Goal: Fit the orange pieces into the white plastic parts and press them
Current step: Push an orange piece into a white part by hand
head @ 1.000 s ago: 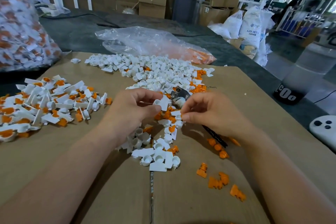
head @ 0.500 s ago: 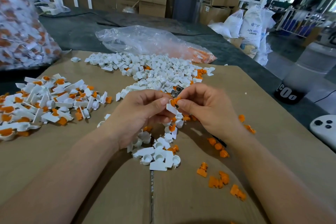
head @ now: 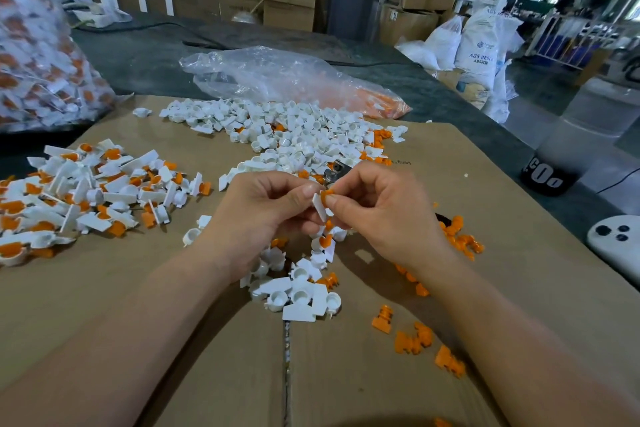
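Both hands meet at the centre of the cardboard sheet [head: 138, 288]. The left hand [head: 263, 215] pinches one white plastic part [head: 319, 206] between thumb and forefinger, the flat tab pointing down. The right hand [head: 381, 218], fingers curled, pinches one orange piece [head: 326, 193] against the top of that part; the two touch.

Three heaps lie on the cardboard. At 12 o'clock is the big pile of bare white parts [head: 294, 139], with a few orange ones mixed in along its right edge. At 9 o'clock is the pile of assembled white-and-orange parts [head: 86, 191]. At 6 o'clock, just below the hands, is a small cluster of white parts [head: 298, 291].

Loose orange pieces [head: 412, 341] lie at 5 o'clock, perhaps five, though they overlap too much to count surely. Another orange cluster [head: 457, 236] lies beside the right wrist at 3 o'clock.

There are two plastic bags: one clear bag [head: 277, 80] at 12 o'clock beyond the cardboard, orange showing at its right end, and one full bag of white-and-orange parts [head: 34, 62] at 10 o'clock. A white device [head: 616, 243] with three dark dots lies at the 3 o'clock edge.
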